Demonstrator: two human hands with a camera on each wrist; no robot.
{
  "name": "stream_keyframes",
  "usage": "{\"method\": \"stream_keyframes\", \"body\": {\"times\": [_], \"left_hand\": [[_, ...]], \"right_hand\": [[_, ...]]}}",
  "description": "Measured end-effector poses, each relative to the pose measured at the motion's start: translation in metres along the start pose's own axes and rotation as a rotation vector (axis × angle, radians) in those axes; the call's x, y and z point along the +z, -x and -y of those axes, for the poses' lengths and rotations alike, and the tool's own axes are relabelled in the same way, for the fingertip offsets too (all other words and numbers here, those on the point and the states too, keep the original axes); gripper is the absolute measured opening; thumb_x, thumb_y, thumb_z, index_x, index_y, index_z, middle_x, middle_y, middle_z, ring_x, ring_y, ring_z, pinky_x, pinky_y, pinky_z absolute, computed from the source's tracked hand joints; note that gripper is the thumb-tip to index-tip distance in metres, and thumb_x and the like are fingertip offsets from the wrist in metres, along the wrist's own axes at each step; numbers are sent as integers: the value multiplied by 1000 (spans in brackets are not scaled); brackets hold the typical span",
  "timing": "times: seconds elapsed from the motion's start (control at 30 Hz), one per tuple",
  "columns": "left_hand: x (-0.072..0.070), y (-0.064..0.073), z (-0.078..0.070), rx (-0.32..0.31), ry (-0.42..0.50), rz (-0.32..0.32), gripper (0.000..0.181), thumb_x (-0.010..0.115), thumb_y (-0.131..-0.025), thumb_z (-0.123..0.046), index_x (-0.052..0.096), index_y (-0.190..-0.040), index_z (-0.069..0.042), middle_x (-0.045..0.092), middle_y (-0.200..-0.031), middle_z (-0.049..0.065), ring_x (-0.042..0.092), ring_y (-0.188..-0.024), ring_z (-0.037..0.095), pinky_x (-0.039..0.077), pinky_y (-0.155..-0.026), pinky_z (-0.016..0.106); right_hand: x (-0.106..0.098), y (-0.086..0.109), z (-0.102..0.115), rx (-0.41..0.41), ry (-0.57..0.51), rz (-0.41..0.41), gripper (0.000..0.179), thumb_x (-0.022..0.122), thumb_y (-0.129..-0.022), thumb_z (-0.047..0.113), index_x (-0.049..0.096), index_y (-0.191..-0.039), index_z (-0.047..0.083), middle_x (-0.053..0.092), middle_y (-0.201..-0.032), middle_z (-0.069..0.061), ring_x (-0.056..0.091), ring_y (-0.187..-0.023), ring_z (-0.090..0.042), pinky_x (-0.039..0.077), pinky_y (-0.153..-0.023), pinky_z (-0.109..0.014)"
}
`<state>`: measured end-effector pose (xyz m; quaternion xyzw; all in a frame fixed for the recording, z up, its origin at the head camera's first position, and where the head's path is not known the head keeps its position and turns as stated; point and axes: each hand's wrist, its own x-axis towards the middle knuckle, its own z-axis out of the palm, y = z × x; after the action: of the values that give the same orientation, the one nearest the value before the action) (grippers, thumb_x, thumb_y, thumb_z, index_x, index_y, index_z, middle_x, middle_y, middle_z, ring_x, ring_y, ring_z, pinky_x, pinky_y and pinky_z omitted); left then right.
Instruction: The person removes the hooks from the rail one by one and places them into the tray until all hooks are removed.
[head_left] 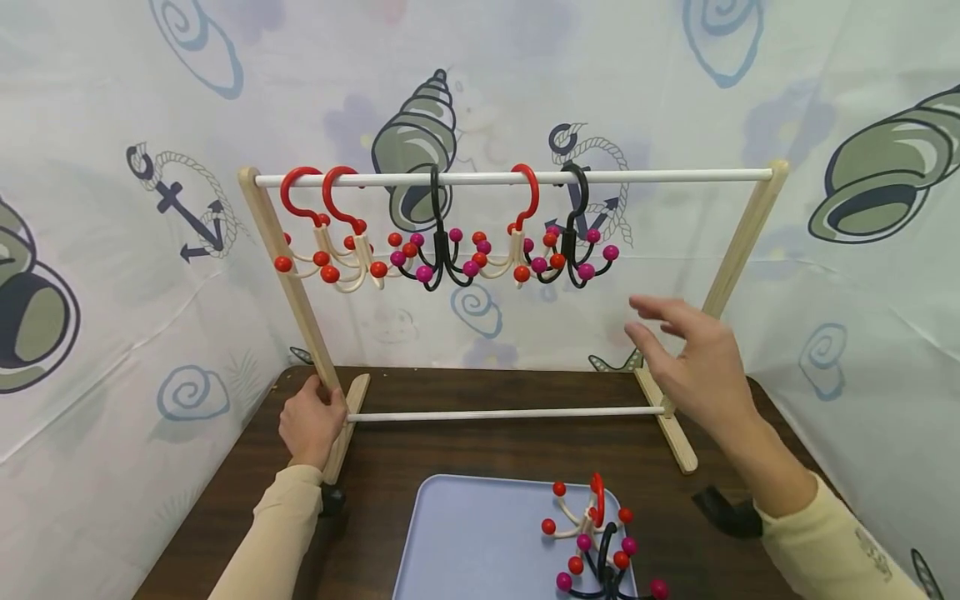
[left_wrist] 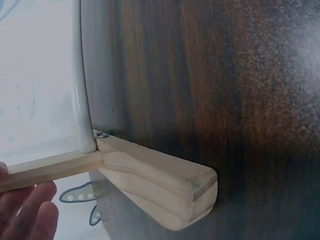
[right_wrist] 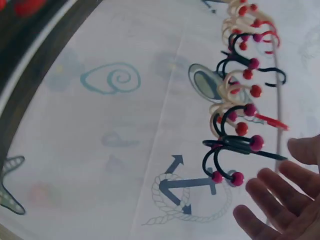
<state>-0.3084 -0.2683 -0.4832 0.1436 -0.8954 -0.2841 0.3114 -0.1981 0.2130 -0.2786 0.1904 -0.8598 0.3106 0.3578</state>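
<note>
My left hand [head_left: 312, 423] grips the left wooden post [head_left: 288, 287] of a rack low down; in the left wrist view the thumb lies over the post [left_wrist: 50, 169] and the fingers [left_wrist: 46, 215] under it. From the rack's white top rod [head_left: 675, 176] hang three cream multi-armed hangers with red hooks [head_left: 534, 196] and red balls, and two black ones [head_left: 440, 242] with magenta balls. Holding nothing, my right hand [head_left: 697, 367] is raised in front of the right post [head_left: 742, 246], fingers spread from the thumb, below and right of the rightmost black hanger [right_wrist: 235, 144].
A pale blue tray [head_left: 465, 533] lies in front of the rack on the dark wooden table [head_left: 510, 450]. At its right side sit a red-hooked hanger [head_left: 598, 496] and a black one [head_left: 606, 546]. A lower white rod [head_left: 510, 414] joins the wooden feet [head_left: 678, 437]. Patterned cloth hangs behind.
</note>
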Motion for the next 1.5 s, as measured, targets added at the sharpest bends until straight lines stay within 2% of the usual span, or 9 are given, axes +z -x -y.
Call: {"method": "stream_keyframes", "body": {"times": [0.03, 0.17, 0.27, 0.43, 0.57, 0.77, 1.03, 1.3, 1.5], "left_hand": [[0, 0, 0, 0, -2, -2, 15, 62, -88, -23, 62, -90, -9, 66, -74, 12, 62, -70, 41, 42, -56, 55], [1, 1, 2, 4, -6, -5, 14, 63, -87, -23, 62, -88, -9, 66, -73, 12, 62, -69, 41, 42, -55, 55], [2, 1, 3, 5, -6, -7, 14, 63, -87, -22, 62, -89, -9, 66, -73, 12, 62, -68, 40, 42, -55, 55], [3, 0, 3, 8, -6, -14, 14, 64, -87, -23, 62, -89, -9, 65, -72, 12, 62, -69, 40, 41, -55, 54], [3, -1, 3, 9, -11, -17, 14, 64, -87, -23, 62, -89, -9, 65, -72, 12, 62, -69, 41, 42, -55, 55], [2, 0, 1, 8, -12, -13, 14, 64, -87, -23, 62, -88, -9, 65, -72, 12, 62, -68, 40, 42, -54, 54], [-1, 1, -2, 11, -15, -10, 14, 63, -88, -22, 62, -87, -8, 65, -71, 12, 62, -67, 40, 42, -55, 54], [-1, 3, -1, 13, -7, -7, 15, 63, -87, -22, 63, -89, -8, 66, -73, 12, 62, -68, 40, 42, -56, 54], [0, 2, 0, 19, -3, -16, 14, 63, -87, -22, 63, -90, -8, 66, -73, 12, 62, -68, 40, 42, -55, 55]], "right_hand": [[1, -12, -1, -5, -5, 11, 34, 70, -91, 14, 66, -124, 5, 68, -119, -11, 63, -108, -29, 47, -90, -52], [5, -56, -9, -31, -20, 85, 40, 66, -93, 17, 61, -131, 4, 63, -126, -15, 57, -118, -33, 41, -98, -53], [7, -82, -13, -14, -32, 171, 44, 63, -95, 20, 56, -136, 4, 59, -132, -16, 53, -123, -35, 37, -100, -56], [9, -112, -18, 52, -37, 326, 49, 59, -98, 28, 51, -140, 4, 56, -136, -18, 49, -128, -35, 35, -101, -59], [13, -128, -22, 68, -58, 392, 48, 59, -98, 26, 53, -137, 0, 60, -130, -20, 54, -122, -36, 40, -98, -56], [22, -138, -25, 103, -71, 435, 41, 63, -96, 23, 60, -130, 0, 67, -117, -19, 61, -109, -33, 48, -88, -51], [35, -142, -23, 174, -80, 514, 47, 65, -95, 25, 58, -130, -5, 64, -120, -23, 62, -109, -35, 49, -90, -48], [41, -140, -21, 190, -93, 496, 39, 64, -96, 23, 63, -124, -4, 67, -113, -23, 63, -104, -35, 50, -88, -49], [37, -140, -19, 181, -69, 489, 38, 63, -96, 23, 64, -123, -3, 67, -113, -22, 62, -105, -35, 49, -88, -50]]}}
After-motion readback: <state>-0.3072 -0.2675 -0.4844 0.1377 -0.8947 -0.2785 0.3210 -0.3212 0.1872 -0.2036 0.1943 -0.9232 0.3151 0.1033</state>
